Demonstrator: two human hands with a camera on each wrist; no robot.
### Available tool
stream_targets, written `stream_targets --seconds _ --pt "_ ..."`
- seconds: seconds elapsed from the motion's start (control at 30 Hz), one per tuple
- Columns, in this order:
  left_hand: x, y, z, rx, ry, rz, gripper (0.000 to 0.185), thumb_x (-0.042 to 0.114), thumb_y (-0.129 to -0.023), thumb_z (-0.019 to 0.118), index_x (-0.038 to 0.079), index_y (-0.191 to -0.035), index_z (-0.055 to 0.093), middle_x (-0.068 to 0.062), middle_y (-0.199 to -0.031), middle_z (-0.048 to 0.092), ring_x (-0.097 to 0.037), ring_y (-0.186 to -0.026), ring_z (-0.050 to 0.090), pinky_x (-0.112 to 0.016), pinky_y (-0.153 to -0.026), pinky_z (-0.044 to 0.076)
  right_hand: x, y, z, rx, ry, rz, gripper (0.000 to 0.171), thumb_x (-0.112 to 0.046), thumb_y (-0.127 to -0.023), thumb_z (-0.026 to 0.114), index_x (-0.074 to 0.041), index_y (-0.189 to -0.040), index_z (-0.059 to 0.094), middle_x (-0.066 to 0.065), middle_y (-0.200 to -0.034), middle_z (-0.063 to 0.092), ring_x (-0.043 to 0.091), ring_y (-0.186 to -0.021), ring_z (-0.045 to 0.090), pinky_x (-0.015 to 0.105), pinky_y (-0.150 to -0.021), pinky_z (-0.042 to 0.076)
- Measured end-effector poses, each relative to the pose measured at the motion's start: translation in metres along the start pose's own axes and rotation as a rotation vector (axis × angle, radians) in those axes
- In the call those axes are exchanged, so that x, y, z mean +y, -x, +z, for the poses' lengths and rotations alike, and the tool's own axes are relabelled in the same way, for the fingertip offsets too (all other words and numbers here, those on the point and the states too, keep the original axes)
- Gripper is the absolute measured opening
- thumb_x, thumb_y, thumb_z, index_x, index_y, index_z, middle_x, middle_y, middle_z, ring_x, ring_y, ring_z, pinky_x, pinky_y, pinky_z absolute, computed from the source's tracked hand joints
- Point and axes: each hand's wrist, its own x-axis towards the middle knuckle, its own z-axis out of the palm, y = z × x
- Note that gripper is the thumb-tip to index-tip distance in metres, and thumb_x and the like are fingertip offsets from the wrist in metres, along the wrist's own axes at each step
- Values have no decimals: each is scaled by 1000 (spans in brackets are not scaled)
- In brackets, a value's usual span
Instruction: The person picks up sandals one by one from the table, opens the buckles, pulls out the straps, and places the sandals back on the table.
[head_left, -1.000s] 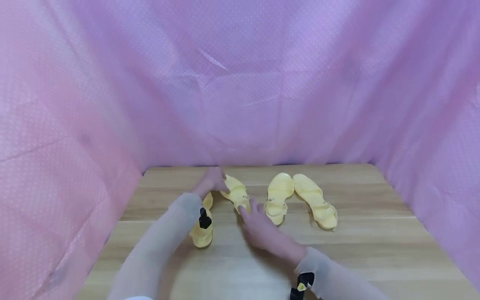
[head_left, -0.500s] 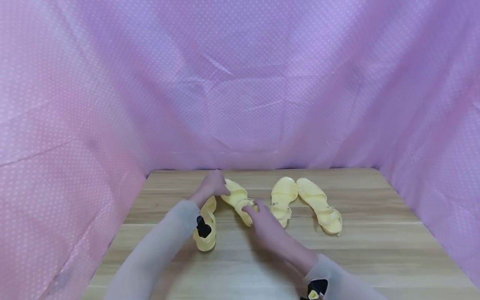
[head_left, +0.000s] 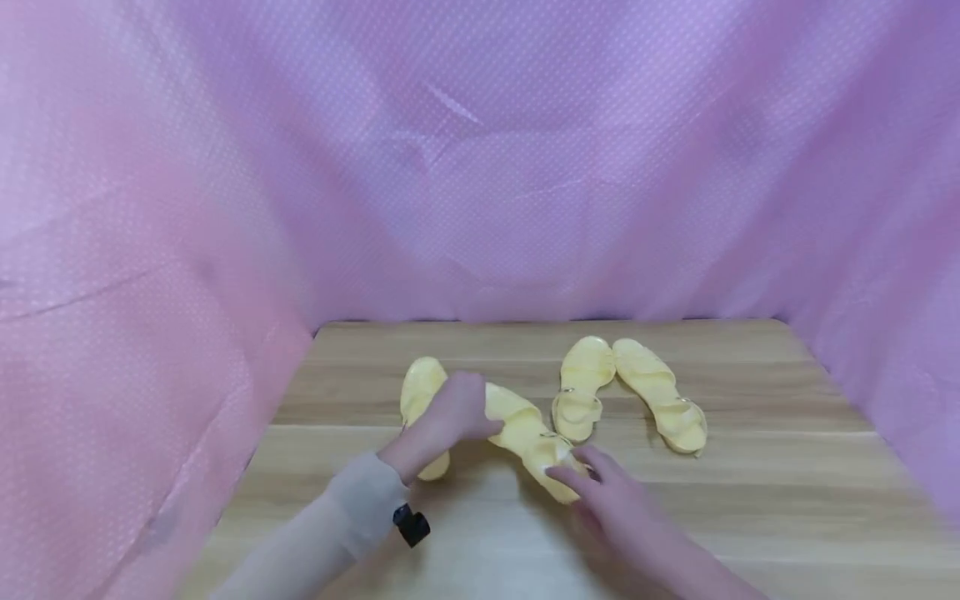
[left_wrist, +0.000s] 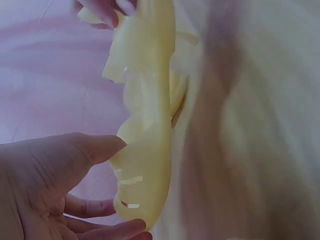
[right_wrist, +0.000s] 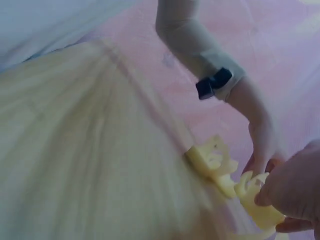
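Note:
A pale yellow sandal (head_left: 517,427) is held between both hands, with a shadow on the table below it. My left hand (head_left: 456,408) grips one end; in the left wrist view its thumb (left_wrist: 102,147) lies on one side of the slotted end and fingers wrap underneath. At the buckled strap end, my right hand (head_left: 618,504) pinches the sandal with thumb and fingers. A second yellow sandal (head_left: 422,385) lies just left, partly hidden by the left hand and wrist. In the right wrist view, that second sandal (right_wrist: 212,162) appears beside the held one.
Two more yellow sandals, one (head_left: 587,367) upright in view and one (head_left: 651,385) slanted, lie right of the hands with rounded ends meeting. The wooden table (head_left: 750,508) is enclosed by pink dotted sheeting (head_left: 495,208). A black wrist camera (head_left: 412,525) sits at the left cuff.
Both hands have brought the held sandal nearer the person and to the right, away from the back edge. The other sandals keep their places on the table; the head view has shifted slightly.

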Motion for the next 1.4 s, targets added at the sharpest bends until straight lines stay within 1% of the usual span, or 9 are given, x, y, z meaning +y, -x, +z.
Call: stream_targets --seconds 0.07,0.13,0.37,0.53,0.67,0.8,0.93,1.13,1.4 --pt "9 5 11 7 -20 37 40 30 -77 88 8 -73 54 -4 -73 55 -16 -64 48 -28 -54 46 6 15 -5 0 92 -64 56 -10 -77 86 -29 -127 72 4 -120 67 19 -88 70 31 -69 60" --pt "15 10 20 20 -52 60 44 30 -75 88 12 -67 48 -1 -68 48 -14 -61 44 -25 -51 41 13 28 -6 54 231 -215 66 -12 -69 90 -27 -131 71 8 -121 67 22 -84 71 33 -64 60" --pt "17 24 46 20 -113 73 49 33 -77 83 16 -60 40 4 -61 40 -11 -54 38 -23 -46 34 27 49 -1 36 263 -300 64 -24 -75 83 -30 -136 69 7 -119 67 18 -69 68 30 -53 54" --pt "23 36 46 77 -198 42 51 49 -83 86 12 -69 54 1 -67 52 -12 -58 48 -26 -48 43 33 47 -6 -79 5 -113 88 -35 -83 87 -21 -160 46 0 -135 60 6 -85 66 28 -65 58" --pt "43 50 40 116 -244 85 46 54 -89 81 9 -93 73 -4 -86 73 -20 -74 69 -31 -56 56 42 30 -10 -102 -284 27 70 -8 -95 74 -14 -158 44 3 -142 63 20 -115 69 36 -85 64" --pt "64 54 45 61 27 185 36 43 -94 78 12 -111 79 -3 -105 82 -15 -93 77 -26 -73 62 50 18 -2 -175 -394 58 54 12 -92 65 -9 -141 59 4 -134 71 18 -120 70 37 -96 63" --pt "75 51 62 -9 284 232 25 35 -90 84 12 -100 81 2 -95 82 0 -79 70 -13 -70 55 60 17 9 -222 -486 112 47 12 -88 69 -10 -130 64 0 -123 74 8 -112 70 31 -94 63" --pt "67 44 83 -18 485 225 12 10 -85 87 9 -89 75 3 -83 77 6 -66 61 -10 -63 53 77 10 12 -230 -534 168 43 12 -80 75 -15 -113 72 -4 -99 73 4 -86 66 25 -72 60" --pt "55 43 90 -46 625 235 15 -3 -85 80 4 -97 78 -2 -80 78 7 -65 64 -13 -64 57 85 0 8 -280 -598 98 48 14 -75 69 -15 -114 72 -3 -105 75 7 -95 70 26 -83 62"
